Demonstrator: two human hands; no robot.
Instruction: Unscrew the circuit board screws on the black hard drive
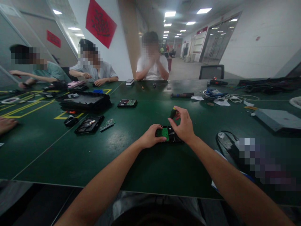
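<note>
A small black hard drive (169,135) with a green circuit board facing up lies on the dark green table (94,157) in front of me. My left hand (150,136) is closed on its left edge and holds it down. My right hand (183,125) is closed around a screwdriver with a black and yellow handle (173,112), held upright with its tip down on the drive.
Other opened drives (127,103) and a black tray (89,124) with a loose circuit board (107,124) lie to the left. A black case (84,101) stands behind them. Cables (225,98) and a grey laptop (277,119) sit right. Three people sit across the table.
</note>
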